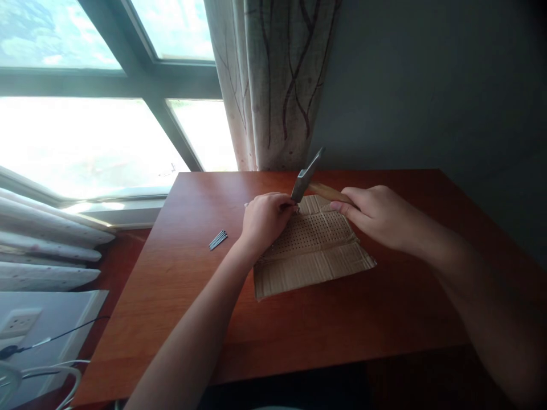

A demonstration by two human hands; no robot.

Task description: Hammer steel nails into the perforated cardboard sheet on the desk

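Observation:
My right hand is closed around the wooden handle of a hammer. Its metal head is tilted, with the lower end close to the fingertips of my left hand. That hand rests at the far left part of a creased cardboard piece, thumb and finger pinched together. A small bit of what looks like a nail shows at the pinch; most of it is hidden. Rows of small holes cover the middle of the cardboard. Left of my left hand lies a little bundle of nails.
Everything lies on a reddish-brown wooden table. Behind it hangs a patterned curtain beside a bright window, with a dark wall to the right. White cables and a wall socket are at lower left.

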